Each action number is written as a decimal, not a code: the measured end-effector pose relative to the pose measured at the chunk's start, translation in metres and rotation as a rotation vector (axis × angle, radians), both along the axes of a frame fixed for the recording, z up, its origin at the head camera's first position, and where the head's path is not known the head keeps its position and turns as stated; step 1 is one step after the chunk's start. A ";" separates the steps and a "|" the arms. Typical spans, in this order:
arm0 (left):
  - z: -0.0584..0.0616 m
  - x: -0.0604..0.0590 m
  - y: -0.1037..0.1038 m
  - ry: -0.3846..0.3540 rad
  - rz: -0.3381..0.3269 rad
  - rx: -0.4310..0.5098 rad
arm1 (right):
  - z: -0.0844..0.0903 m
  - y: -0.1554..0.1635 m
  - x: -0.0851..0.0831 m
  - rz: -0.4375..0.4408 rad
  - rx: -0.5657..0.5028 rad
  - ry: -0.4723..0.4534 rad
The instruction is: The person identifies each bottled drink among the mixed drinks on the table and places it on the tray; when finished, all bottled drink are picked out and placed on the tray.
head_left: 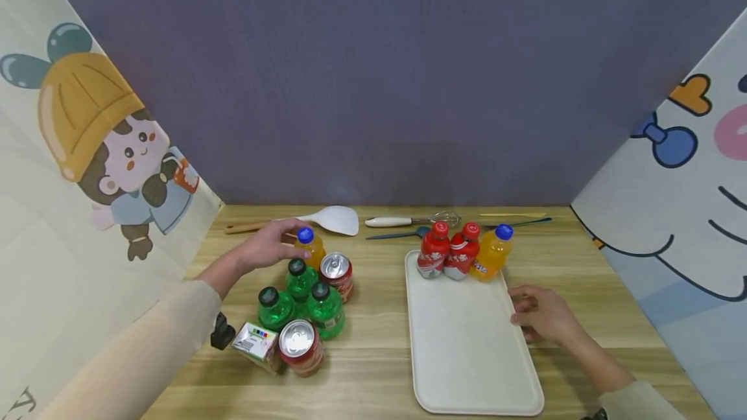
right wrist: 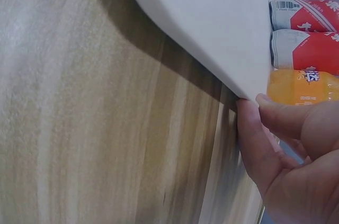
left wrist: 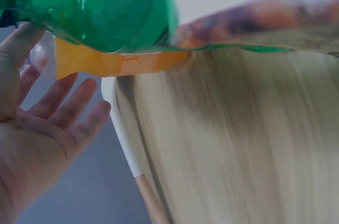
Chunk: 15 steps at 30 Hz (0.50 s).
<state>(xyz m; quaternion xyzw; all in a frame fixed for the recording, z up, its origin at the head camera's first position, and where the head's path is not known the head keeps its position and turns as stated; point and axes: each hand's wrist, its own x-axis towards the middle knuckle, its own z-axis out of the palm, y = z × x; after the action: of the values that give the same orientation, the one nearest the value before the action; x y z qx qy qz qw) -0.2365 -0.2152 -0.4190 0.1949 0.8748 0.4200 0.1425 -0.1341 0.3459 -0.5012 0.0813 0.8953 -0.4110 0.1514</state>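
Standing on the wood-grained counter (head_left: 373, 355), the blue-capped orange plastic bottle (head_left: 316, 253), probably smooth and weighty, should suit a neck hold, the left hand (head_left: 271, 245) at it, grip unclosed, the right hand (head_left: 543, 313) pinching the cream rectangular tray (head_left: 469, 342).

Now an orange bottle (head_left: 310, 250) is hiding its base behind a green bottle (head_left: 301, 282) and a can (head_left: 336, 269), while the bottom edge is cutting off 2 sleeves (head_left: 140, 349)!

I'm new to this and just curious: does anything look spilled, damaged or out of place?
Nothing stands out. The red bottles and orange bottle on the tray stand upright, as do the green bottles and cans on the table, and I see no spill or damage.
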 end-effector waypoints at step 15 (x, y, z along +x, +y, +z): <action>-0.009 0.002 0.000 -0.084 0.059 0.103 | -0.002 0.002 0.002 -0.002 -0.033 0.006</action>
<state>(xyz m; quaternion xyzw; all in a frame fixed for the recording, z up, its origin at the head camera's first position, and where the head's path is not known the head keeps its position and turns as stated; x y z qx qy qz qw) -0.2345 -0.2157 -0.4280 0.1582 0.8507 0.4762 0.1565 -0.1321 0.3481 -0.5035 0.0783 0.8888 -0.4260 0.1497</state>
